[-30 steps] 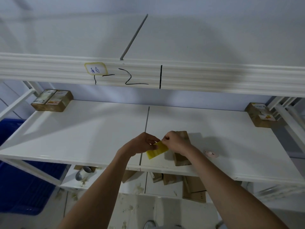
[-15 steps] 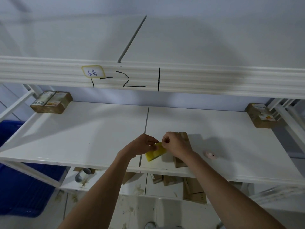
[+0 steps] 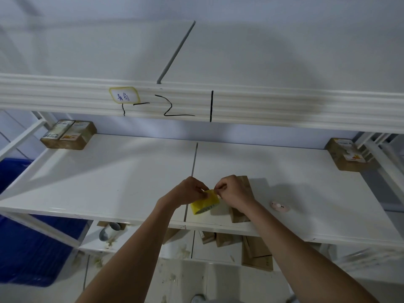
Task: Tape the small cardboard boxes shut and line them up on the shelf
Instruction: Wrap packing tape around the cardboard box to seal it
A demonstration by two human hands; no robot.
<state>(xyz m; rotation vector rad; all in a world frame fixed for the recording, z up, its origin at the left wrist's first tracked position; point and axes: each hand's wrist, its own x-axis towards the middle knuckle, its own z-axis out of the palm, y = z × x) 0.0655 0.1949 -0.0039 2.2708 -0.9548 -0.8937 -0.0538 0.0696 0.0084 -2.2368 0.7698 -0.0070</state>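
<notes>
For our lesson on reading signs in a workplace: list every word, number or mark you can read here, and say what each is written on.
"1-2" and a vertical stroke, in black marker: on the upper shelf's front edge.
Two handwritten blue characters: on the yellow-rimmed sticker, too small to read surely.
Printed labels on the boxes at back left and back right: too blurred to read.

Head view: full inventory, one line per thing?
tape roll: 1, yellow, shelf front centre, in both hands
shelf: 1, white, across the middle
cardboard box: 1, brown, under the right forearm
labelled boxes: 2, brown, back left corner, side by side
labelled box: 1, brown, back right corner
small round object: 1, pinkish, right of the hands
bin: 1, blue, lower left
flat cardboard: several pieces, brown, lower shelf
left hand: holds the roll
right hand: pinches at the roll's top
</notes>
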